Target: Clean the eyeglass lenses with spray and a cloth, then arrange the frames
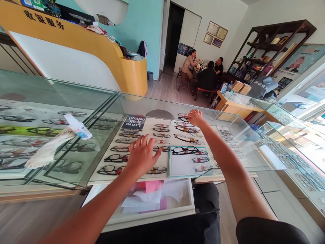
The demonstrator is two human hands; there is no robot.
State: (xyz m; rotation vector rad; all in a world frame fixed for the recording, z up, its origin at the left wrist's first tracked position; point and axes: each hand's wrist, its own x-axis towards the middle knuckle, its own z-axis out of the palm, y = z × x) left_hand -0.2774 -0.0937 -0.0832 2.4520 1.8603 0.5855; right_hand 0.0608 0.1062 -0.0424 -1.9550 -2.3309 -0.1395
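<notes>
Rows of eyeglasses point(117, 158) lie on a pale board in a glass display case point(157, 103). Over the left rows is my left hand point(142, 152), its fingers spread and nothing in them. Farther off, my right hand point(195, 118) reaches to the top of the middle column, fingers curled by a small pair of glasses point(183, 117); whether it grips them is hidden. A pale teal-edged tray point(181, 166) near the front holds black glasses point(186, 150) and smaller pairs. A dark card with white lettering point(133, 123) stands at the back left.
A white bottle point(78, 127) and a cream cloth glove point(52, 147) lie on the left glass top. Below the case, an open drawer point(191, 198) holds papers. More cases stand at right. Several people sit around a table at the back, beyond a yellow counter point(134, 74).
</notes>
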